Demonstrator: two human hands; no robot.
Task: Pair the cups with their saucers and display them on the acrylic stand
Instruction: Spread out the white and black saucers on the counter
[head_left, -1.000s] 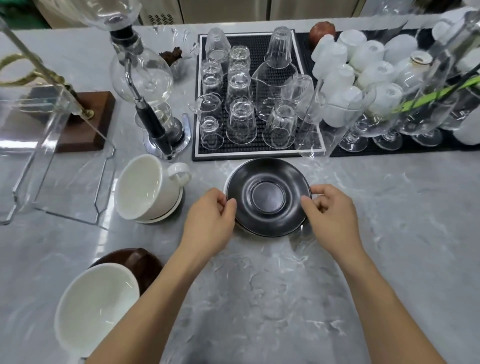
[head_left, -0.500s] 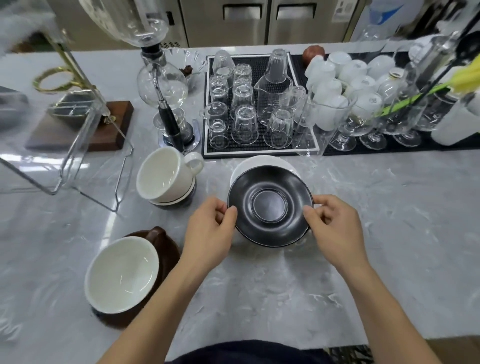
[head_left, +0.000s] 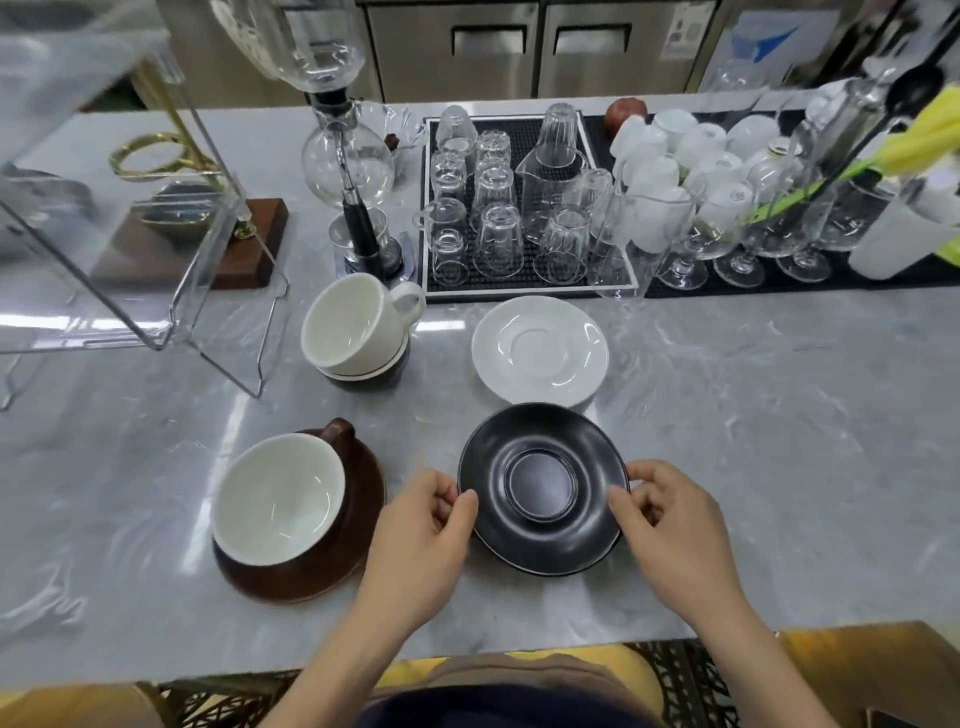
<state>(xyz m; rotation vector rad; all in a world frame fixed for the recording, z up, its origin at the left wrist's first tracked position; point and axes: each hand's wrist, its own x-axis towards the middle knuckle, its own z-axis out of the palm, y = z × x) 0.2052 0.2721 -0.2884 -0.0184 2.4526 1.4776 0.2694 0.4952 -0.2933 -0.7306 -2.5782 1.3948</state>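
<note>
Marble counter (head_left: 779, 415): our left hand (head_left: 421, 540) and right hand (head_left: 675, 530) pinch black saucer (head_left: 543, 488) rim; white saucer (head_left: 540, 351) just behind.

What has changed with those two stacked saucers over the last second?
Both hands, left hand and right hand, have drawn the black saucer off the white saucer and toward the person, so the white one now lies fully uncovered behind it. Both hands still pinch the black saucer's rim. The white cup and the brown cup on its brown saucer stayed put.
</note>
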